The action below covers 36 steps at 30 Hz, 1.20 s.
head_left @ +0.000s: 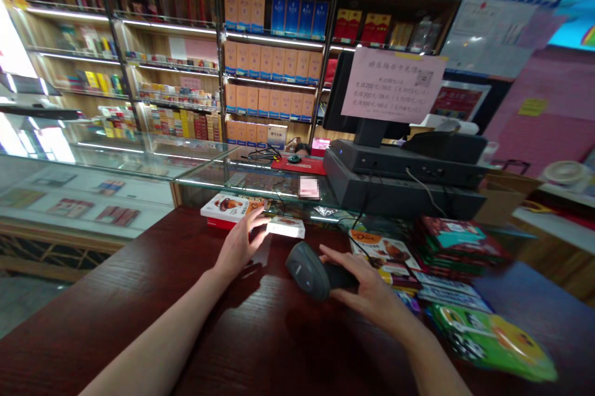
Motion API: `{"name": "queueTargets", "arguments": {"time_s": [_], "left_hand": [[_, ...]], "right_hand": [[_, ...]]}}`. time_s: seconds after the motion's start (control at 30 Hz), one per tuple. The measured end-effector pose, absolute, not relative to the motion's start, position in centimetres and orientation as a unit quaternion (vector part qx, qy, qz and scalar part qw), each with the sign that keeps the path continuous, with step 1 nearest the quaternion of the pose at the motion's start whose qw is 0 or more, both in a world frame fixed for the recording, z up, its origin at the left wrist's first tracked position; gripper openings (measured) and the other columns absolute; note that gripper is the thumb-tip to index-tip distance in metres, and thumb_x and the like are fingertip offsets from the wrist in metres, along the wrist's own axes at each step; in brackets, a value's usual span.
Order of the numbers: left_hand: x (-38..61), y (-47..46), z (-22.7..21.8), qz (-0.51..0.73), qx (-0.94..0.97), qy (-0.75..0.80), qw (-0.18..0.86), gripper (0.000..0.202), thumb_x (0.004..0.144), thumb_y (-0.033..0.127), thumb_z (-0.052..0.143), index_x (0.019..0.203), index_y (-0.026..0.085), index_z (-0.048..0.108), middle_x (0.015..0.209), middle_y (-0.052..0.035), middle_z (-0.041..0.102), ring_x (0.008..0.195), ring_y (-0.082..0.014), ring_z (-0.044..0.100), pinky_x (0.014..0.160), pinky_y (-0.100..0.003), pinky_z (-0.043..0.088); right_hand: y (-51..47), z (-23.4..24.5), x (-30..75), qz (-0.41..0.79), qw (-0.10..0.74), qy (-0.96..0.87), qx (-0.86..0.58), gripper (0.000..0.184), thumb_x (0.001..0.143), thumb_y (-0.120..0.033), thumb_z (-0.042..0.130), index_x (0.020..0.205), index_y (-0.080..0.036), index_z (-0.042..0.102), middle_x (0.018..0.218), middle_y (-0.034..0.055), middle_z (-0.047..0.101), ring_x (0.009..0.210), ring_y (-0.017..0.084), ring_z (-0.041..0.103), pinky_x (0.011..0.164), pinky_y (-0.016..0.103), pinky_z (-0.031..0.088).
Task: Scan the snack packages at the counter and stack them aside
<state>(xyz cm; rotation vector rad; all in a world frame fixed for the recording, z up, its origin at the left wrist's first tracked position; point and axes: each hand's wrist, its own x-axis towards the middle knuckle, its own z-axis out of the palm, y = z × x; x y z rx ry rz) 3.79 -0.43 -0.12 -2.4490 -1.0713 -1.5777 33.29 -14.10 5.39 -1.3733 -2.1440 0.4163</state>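
The right hand holds a dark grey plastic handheld scanner in its grip; left of the scanner, the left hand, grip wide, touches a flat white cardboard box.

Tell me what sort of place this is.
Most likely a small shop's checkout counter: lit wall shelves packed with boxed goods, a till with its screen, and a barcode scanner held in the right hand, while the left hand rests on a white box.
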Motion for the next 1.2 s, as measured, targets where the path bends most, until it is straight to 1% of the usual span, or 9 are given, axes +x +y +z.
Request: {"name": "queueTargets", "arguments": {"time_s": [0.07, 0.23, 0.43, 0.53, 0.6, 0.7, 0.87, 1.1, 1.2], "left_hand": [[3.8, -0.4, -0.1, -0.51, -0.788, -0.343, 0.033, 0.057, 0.096, 0.029, 0.058, 0.147, 0.023, 0.033, 0.119, -0.0065, 0.073, 0.121, -0.0208, 0.065, 0.108, -0.042, 0.049], [3.7, -0.8, 0.4, -0.501, -0.794, -0.343, 0.02, 0.047, 0.098, 0.029, 0.055, 0.142, 0.024, 0.042, 0.128, -0.0078, 0.069, 0.125, -0.0207, 0.062, 0.109, -0.043, 0.05], [3.7, -1.1, 0.7, -0.497, -0.796, -0.345, 0.004, 0.049, 0.097, 0.028, 0.054, 0.144, 0.024, 0.041, 0.126, -0.0078, 0.07, 0.128, -0.022, 0.06, 0.11, -0.047, 0.048], [3.7, -1.1, 0.6, -0.499, -0.796, -0.342, -0.012, 0.05, 0.098, 0.028, 0.054, 0.145, 0.025, 0.039, 0.12, -0.0066, 0.072, 0.122, -0.0211, 0.063, 0.109, -0.046, 0.048], [3.7, -1.1, 0.7, -0.497, -0.801, -0.334, -0.007, 0.046, 0.098, 0.027, 0.053, 0.143, 0.026, 0.044, 0.12, -0.0067, 0.071, 0.118, -0.0208, 0.064, 0.107, -0.044, 0.05], [3.6, -1.0, 0.8, -0.485, -0.816, -0.314, 0.016, 0.039, 0.099, 0.025, 0.05, 0.138, 0.027, 0.052, 0.126, -0.0074, 0.068, 0.12, -0.0213, 0.062, 0.106, -0.043, 0.051], [3.6, -0.7, 0.6, -0.478, -0.821, -0.311, 0.031, 0.039, 0.099, 0.024, 0.047, 0.138, 0.028, 0.055, 0.126, -0.0082, 0.066, 0.119, -0.0224, 0.061, 0.105, -0.045, 0.051], [3.7, -0.9, 0.9, -0.467, -0.828, -0.305, 0.047, 0.037, 0.098, 0.021, 0.048, 0.133, 0.028, 0.059, 0.122, -0.0073, 0.066, 0.116, -0.0216, 0.06, 0.104, -0.042, 0.052], [3.7, -1.0, 1.1, -0.464, -0.831, -0.303, 0.054, 0.038, 0.098, 0.021, 0.048, 0.134, 0.029, 0.059, 0.12, -0.0074, 0.066, 0.115, -0.0221, 0.061, 0.103, -0.043, 0.053]], "right_hand": [[-14.1, 5.5, 33.3, 0.157, 0.274, -0.8, -0.511, 0.069, 0.085, -0.025, 0.068, 0.149, -0.035, 0.043, 0.134, 0.0042, 0.065, 0.118, 0.027, 0.058, 0.103, 0.044, 0.042], [-14.1, 5.5, 33.3, 0.161, 0.264, -0.799, -0.515, 0.072, 0.084, -0.023, 0.067, 0.15, -0.037, 0.042, 0.134, 0.0029, 0.065, 0.117, 0.026, 0.058, 0.103, 0.044, 0.042], [-13.9, 5.2, 32.7, 0.161, 0.24, -0.813, -0.505, 0.073, 0.084, -0.023, 0.067, 0.151, -0.036, 0.039, 0.137, 0.0031, 0.064, 0.116, 0.026, 0.058, 0.102, 0.043, 0.04], [-13.9, 5.0, 31.7, 0.159, 0.219, -0.828, -0.491, 0.071, 0.086, -0.022, 0.067, 0.15, -0.036, 0.041, 0.135, 0.0028, 0.065, 0.114, 0.025, 0.06, 0.099, 0.041, 0.04], [-13.9, 4.8, 31.0, 0.157, 0.204, -0.836, -0.485, 0.066, 0.087, -0.023, 0.067, 0.148, -0.034, 0.044, 0.133, 0.0036, 0.066, 0.113, 0.025, 0.06, 0.099, 0.041, 0.039], [-13.8, 4.3, 30.2, 0.159, 0.191, -0.846, -0.471, 0.063, 0.087, -0.022, 0.065, 0.146, -0.031, 0.047, 0.134, 0.0042, 0.066, 0.116, 0.024, 0.06, 0.101, 0.041, 0.036], [-13.6, 3.3, 29.7, 0.167, 0.191, -0.851, -0.459, 0.063, 0.086, -0.02, 0.064, 0.145, -0.032, 0.048, 0.138, 0.0038, 0.063, 0.12, 0.022, 0.059, 0.104, 0.04, 0.034], [-13.2, 2.4, 29.9, 0.181, 0.206, -0.85, -0.451, 0.068, 0.083, -0.021, 0.067, 0.147, -0.033, 0.046, 0.139, 0.0056, 0.062, 0.121, 0.024, 0.058, 0.104, 0.04, 0.035], [-13.2, 2.4, 29.9, 0.186, 0.211, -0.85, -0.446, 0.07, 0.081, -0.02, 0.067, 0.147, -0.032, 0.046, 0.139, 0.0056, 0.062, 0.123, 0.024, 0.057, 0.105, 0.041, 0.034]]}}
